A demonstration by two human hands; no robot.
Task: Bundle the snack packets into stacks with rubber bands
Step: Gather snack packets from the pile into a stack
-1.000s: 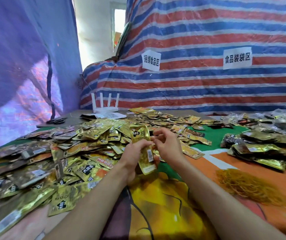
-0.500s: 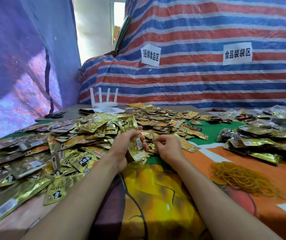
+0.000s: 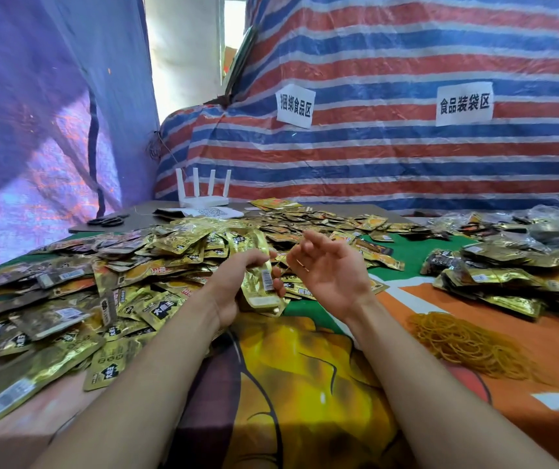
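Note:
My left hand [image 3: 234,286] grips a small stack of gold snack packets [image 3: 260,282], held upright above the table at centre. Just to its right, my right hand [image 3: 330,265] is lifted with the palm turned up and the fingers relaxed, holding nothing. A big loose heap of gold and dark snack packets [image 3: 78,286] covers the left half of the table. A pile of tan rubber bands [image 3: 467,343] lies at the right, near my right forearm. Bundled packets [image 3: 508,279] are piled at the far right.
The table wears a colourful printed cloth [image 3: 305,384]. A white router [image 3: 203,198], a white card and black scissors [image 3: 109,221] sit at the back left. More packets [image 3: 322,221] are scattered across the back. Striped tarpaulin with two paper signs stands behind, purple tarpaulin at the left.
My right hand has let go of the stack and risen, opening palm-up. My left hand still holds the packets and has dropped lower toward the table.

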